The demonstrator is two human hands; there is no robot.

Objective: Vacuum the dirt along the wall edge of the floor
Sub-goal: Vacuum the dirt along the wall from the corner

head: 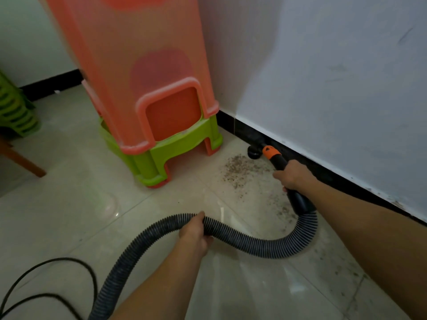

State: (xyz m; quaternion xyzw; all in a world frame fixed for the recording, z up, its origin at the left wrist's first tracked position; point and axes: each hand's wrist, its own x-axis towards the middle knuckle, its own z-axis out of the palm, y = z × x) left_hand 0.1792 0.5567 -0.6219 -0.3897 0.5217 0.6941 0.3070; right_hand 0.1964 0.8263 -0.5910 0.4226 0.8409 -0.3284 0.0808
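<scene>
Right hand (291, 175) wrapped round wand (280, 163), likely to steer nozzle (254, 152) down at skirting (300, 155). Left hand (195, 234) closed on hose (242, 241), lifting slack, probably so loop won't drag through dirt (240, 169). Dirt lies on floor (69, 215) just beside nozzle, thinner trail running along wall (335, 88). Glossy pale tiles; stacked stools (150, 100) in corner close to nozzle; cable (76, 264) trails left.

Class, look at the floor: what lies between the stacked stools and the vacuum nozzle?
A patch of scattered dirt on bare tile, seen in the head view, between stools and nozzle.
</scene>
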